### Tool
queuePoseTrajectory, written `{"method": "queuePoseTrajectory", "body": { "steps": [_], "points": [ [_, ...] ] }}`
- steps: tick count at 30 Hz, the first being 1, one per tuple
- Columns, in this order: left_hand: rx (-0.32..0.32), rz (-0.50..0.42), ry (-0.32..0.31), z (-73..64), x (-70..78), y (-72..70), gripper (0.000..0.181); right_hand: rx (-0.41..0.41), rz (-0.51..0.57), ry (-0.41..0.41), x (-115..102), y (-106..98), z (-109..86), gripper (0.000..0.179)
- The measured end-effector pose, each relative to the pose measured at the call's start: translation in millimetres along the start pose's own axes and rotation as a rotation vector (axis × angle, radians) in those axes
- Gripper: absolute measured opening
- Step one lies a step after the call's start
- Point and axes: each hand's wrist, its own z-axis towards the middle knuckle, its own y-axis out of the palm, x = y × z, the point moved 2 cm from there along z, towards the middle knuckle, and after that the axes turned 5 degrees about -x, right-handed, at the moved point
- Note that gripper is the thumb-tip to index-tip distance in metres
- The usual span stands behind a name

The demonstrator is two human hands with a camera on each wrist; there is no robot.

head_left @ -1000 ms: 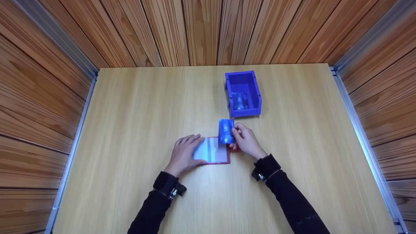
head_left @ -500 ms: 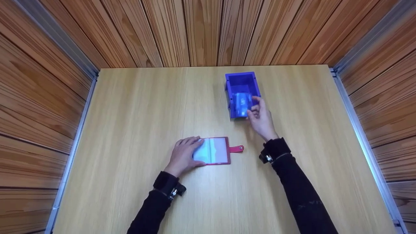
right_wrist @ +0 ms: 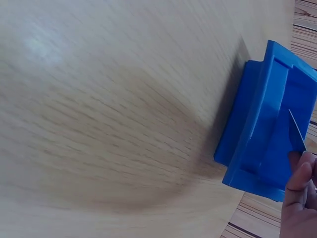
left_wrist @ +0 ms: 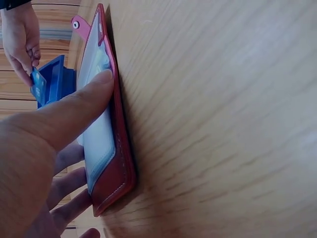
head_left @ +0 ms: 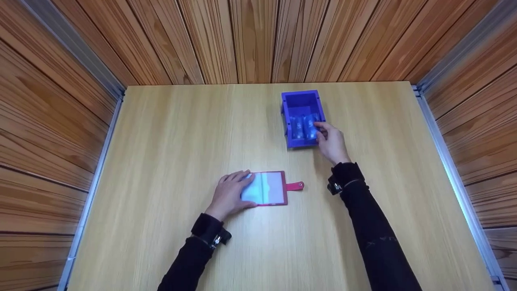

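A red card holder (head_left: 275, 188) with clear sleeves lies opened out on the table, its snap strap (head_left: 295, 186) pointing right. My left hand (head_left: 230, 193) holds its left part, thumb at the near edge and fingers toward the far edge. In the left wrist view the thumb (left_wrist: 81, 106) presses on the holder's edge. Over the blue-purple bin (head_left: 301, 143), my right hand (head_left: 334, 143) pinches a blue card (head_left: 310, 126) between thumb and fingers. Another blue card (head_left: 297, 127) lies inside the bin to its left. The right wrist view shows the pinched card (right_wrist: 296, 133) nearly edge-on.
The wooden table (head_left: 181, 133) has plank-patterned walls (head_left: 250, 40) at the back and both sides. Metal rails (head_left: 448, 161) run along its side edges. The bin stands beyond the holder, toward the back and right of centre.
My right hand has carried the blue card from beside the holder forward and right to the bin, where it now tilts. The strap has come into view. My left hand stays in place.
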Motion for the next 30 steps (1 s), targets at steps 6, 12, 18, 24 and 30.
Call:
{"method": "queuePoseTrajectory", "body": {
  "steps": [6,12,18,24,30],
  "points": [
    [-0.010,0.013,-0.005,0.7,-0.2,-0.2,0.091,-0.052,-0.092,0.071,0,10,5.9,0.041],
    [-0.015,0.024,-0.009,1.3,-1.1,-0.3,0.091,-0.089,-0.249,0.104,-1,19,10.3,0.042],
    [-0.007,0.032,0.016,2.3,-1.3,1.0,0.091,-0.046,-0.390,0.173,2,28,11.7,0.040],
    [0.011,0.034,0.021,1.3,-2.0,1.7,0.090,-0.037,-0.440,0.167,2,36,12.2,0.045],
    [0.020,0.035,0.020,0.9,-3.0,0.7,0.090,-0.102,-0.500,0.117,0,40,12.9,0.046]
  ]
}}
